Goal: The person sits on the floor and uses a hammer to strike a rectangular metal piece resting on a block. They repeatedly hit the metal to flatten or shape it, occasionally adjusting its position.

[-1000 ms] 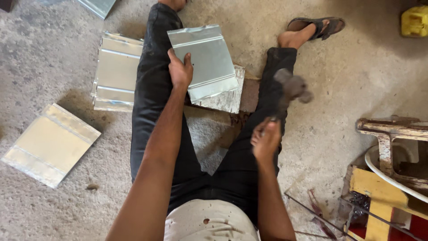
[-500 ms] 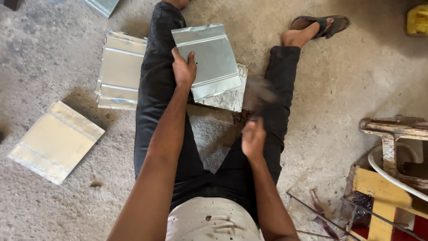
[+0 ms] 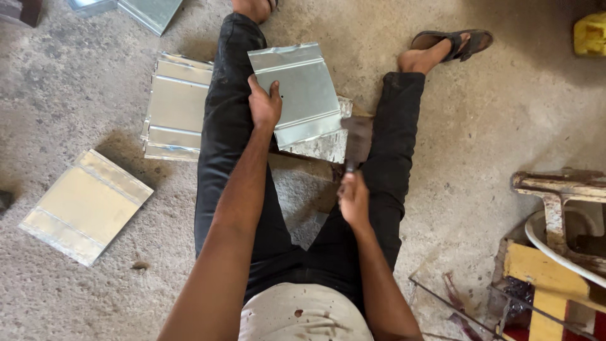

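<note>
I sit on a concrete floor with my legs spread. My left hand [image 3: 265, 104] presses down on a bent sheet-metal panel [image 3: 303, 88] that lies over a stone block [image 3: 322, 146] between my legs. My right hand [image 3: 353, 196] grips the handle of a hammer [image 3: 357, 140], whose blurred head is down at the block's right edge, close to the panel's lower right corner.
A stack of similar panels [image 3: 177, 107] lies left of my left leg, and a single panel [image 3: 85, 205] lies farther left. More sheets [image 3: 148, 9] are at the top edge. A yellow wooden frame [image 3: 543, 284] and a worn bench [image 3: 562, 189] stand at the right. A yellow can [image 3: 590, 35] sits in the top right corner.
My right hand has swung the hammer from raised at the right down and left onto the block's edge. My left hand has stayed on the panel.
</note>
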